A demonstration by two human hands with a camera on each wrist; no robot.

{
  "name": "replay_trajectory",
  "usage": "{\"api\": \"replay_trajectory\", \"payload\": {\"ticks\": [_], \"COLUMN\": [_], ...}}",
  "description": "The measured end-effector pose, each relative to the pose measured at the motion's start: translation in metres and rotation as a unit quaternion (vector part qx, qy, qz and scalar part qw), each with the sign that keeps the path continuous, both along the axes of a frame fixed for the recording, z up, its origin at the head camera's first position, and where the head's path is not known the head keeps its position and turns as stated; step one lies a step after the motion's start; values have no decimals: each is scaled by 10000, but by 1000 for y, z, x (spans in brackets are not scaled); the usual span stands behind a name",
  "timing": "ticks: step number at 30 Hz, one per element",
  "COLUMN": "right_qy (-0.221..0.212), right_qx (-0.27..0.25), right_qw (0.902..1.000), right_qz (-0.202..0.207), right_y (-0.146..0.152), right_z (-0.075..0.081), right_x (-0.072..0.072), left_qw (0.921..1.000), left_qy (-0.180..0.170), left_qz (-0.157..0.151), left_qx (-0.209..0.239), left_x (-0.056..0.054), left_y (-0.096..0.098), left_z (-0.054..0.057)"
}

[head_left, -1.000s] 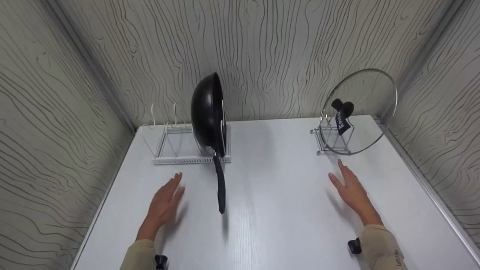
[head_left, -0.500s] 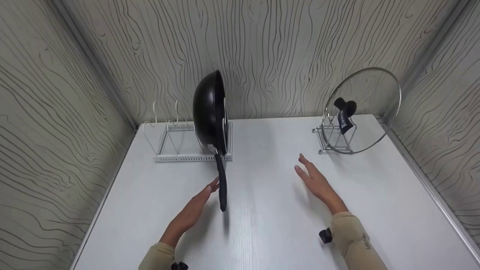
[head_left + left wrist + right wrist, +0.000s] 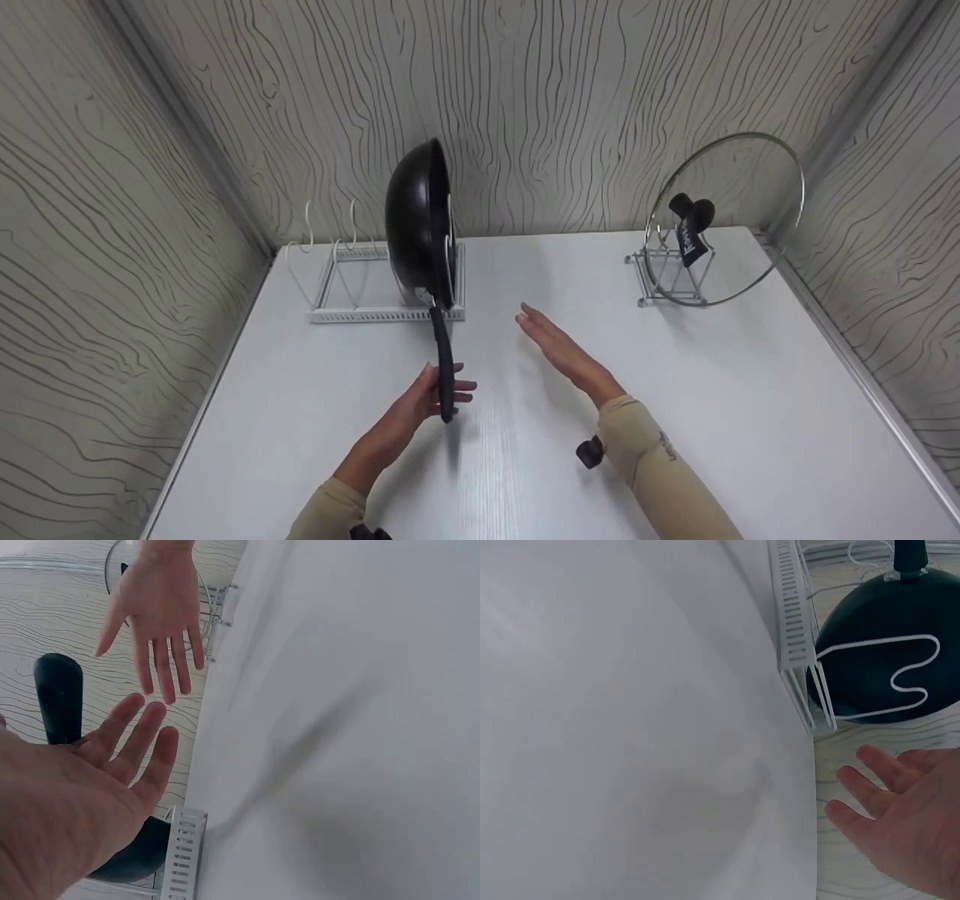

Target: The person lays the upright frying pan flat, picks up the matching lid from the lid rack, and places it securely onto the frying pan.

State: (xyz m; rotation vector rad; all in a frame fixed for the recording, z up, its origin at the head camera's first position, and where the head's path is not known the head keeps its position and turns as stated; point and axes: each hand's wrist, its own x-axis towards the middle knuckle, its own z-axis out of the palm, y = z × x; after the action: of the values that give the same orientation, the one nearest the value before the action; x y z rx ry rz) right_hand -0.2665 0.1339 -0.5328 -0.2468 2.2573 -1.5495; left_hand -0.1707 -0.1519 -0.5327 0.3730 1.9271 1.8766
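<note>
A black wok (image 3: 411, 217) stands on edge in a white wire rack (image 3: 386, 316), its long handle (image 3: 444, 360) pointing toward me. My left hand (image 3: 409, 412) is at the handle's lower end, thumb on the near left side and fingers reaching behind and past it. Those fingers look loosely extended, not closed round the handle (image 3: 60, 694), in the left wrist view. To the right of the handle, my right hand (image 3: 566, 352) hovers over the table with straight fingers and holds nothing. The wok's open side (image 3: 892, 652) faces it in the right wrist view.
At the back right, a glass lid (image 3: 801, 187) with a black knob (image 3: 703, 215) stands upright in a small metal wire stand (image 3: 651, 277). Wood-grain patterned panels (image 3: 525, 112) enclose the white table (image 3: 562, 480) at the back and both sides.
My left hand has moved right, from beside the rack to the wok's handle, its fingers passing behind it. My right hand has moved left from near the lid stand. Wok and lid stay put.
</note>
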Motion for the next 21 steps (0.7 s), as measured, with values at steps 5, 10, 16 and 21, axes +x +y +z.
{"api": "replay_trajectory", "payload": {"ticks": [5,10,16,21], "right_qy": [-177,-342,-710,-1099], "right_qx": [-500,-747,-1032,-1485], "right_qw": [9975,9936,9874,9780], "right_qz": [469,769,963,974], "right_y": [-32,-58,-84,-104], "right_z": [7,13,15,15], "right_x": [0,-1,1,0], "left_qw": [9961,9888,9862,9875], "left_qy": [-622,-1006,-1140,-1079], "left_qz": [136,339,601,759], "left_qx": [614,1047,1038,859], "left_x": [1,2,7,8], "left_y": [9,18,22,26], "left_z": [4,9,11,9]}}
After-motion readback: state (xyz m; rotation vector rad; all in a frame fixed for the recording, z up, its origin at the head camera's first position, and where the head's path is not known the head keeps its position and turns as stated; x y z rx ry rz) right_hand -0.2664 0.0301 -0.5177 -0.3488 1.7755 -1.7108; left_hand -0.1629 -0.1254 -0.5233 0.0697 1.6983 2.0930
